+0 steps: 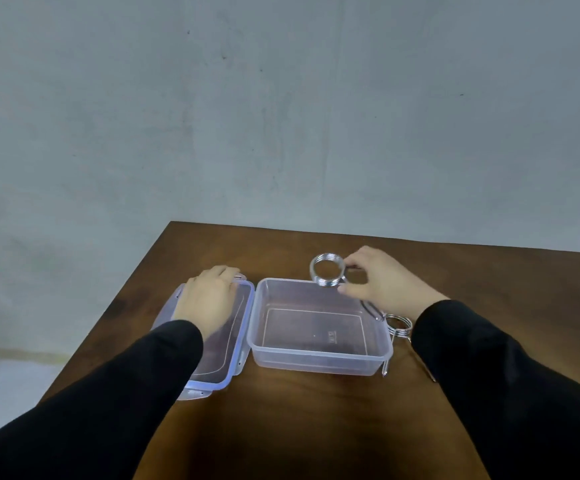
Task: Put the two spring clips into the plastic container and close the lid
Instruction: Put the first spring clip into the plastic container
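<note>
One clip [327, 274] pinched in my right hand [382, 282] above the open box [319, 355], left hand [209, 299] flat on lid [233, 358] steadying it, gripping nothing; other clip [397, 328] waits beside the box

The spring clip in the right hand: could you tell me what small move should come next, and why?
Probably lower it into the container. The right hand holds the spring clip above the far rim, the container looks empty, and its lid lies open under the left hand.

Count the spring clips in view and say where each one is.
2. One spring clip is held in the right hand over the container's far rim. The other clip lies on the table, right of the container, partly hidden by the sleeve.
</note>
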Demonstrator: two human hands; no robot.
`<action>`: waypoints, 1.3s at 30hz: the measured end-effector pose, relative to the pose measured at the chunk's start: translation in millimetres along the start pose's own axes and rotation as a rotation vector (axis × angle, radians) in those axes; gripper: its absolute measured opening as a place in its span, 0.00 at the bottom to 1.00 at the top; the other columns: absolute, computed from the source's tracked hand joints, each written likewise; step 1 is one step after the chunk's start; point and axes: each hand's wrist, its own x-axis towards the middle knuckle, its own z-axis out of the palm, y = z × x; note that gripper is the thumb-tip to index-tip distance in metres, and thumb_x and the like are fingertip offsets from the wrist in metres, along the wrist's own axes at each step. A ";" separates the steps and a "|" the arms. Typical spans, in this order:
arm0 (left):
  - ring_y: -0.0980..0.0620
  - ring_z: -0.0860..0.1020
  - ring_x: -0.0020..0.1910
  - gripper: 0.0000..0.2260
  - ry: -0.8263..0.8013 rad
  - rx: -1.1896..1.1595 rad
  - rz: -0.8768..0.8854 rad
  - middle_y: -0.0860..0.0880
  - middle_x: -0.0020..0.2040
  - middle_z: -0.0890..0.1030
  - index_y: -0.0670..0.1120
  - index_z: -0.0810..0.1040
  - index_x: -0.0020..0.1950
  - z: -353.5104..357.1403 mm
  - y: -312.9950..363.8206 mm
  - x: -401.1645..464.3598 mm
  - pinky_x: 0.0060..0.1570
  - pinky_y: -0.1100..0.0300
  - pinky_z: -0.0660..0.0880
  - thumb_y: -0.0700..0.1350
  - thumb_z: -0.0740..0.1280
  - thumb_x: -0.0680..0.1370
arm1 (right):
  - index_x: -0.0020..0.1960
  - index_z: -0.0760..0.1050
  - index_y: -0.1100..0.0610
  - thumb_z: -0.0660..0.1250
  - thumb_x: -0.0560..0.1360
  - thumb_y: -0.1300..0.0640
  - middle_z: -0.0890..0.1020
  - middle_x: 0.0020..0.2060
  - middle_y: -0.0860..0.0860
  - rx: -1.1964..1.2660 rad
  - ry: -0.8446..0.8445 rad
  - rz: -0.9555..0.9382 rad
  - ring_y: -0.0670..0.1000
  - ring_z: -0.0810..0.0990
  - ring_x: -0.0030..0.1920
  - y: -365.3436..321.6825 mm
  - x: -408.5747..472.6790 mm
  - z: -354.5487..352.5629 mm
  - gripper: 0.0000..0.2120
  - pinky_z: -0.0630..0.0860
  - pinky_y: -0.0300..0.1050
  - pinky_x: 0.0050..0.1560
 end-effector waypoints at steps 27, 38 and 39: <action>0.47 0.52 0.80 0.23 -0.225 0.049 -0.052 0.47 0.82 0.55 0.51 0.55 0.81 67.4 -14.7 -30.6 0.78 0.44 0.47 0.52 0.47 0.85 | 0.65 0.80 0.50 0.75 0.74 0.44 0.79 0.59 0.48 -0.185 -0.289 -0.005 0.52 0.75 0.57 -46.5 31.6 120.7 0.21 0.76 0.51 0.59; 0.48 0.52 0.80 0.23 -0.227 0.026 -0.061 0.48 0.82 0.56 0.52 0.56 0.81 65.8 -13.8 -31.6 0.78 0.45 0.47 0.53 0.46 0.85 | 0.67 0.79 0.50 0.75 0.74 0.43 0.79 0.60 0.49 -0.181 -0.305 0.024 0.53 0.75 0.59 -42.3 29.9 118.1 0.24 0.76 0.52 0.61; 0.48 0.52 0.80 0.23 -0.228 0.024 -0.063 0.48 0.82 0.56 0.52 0.56 0.81 65.4 -13.9 -31.7 0.78 0.45 0.47 0.53 0.46 0.85 | 0.69 0.78 0.50 0.75 0.74 0.42 0.78 0.61 0.49 -0.171 -0.310 0.023 0.54 0.75 0.60 -42.5 29.0 116.5 0.26 0.75 0.52 0.62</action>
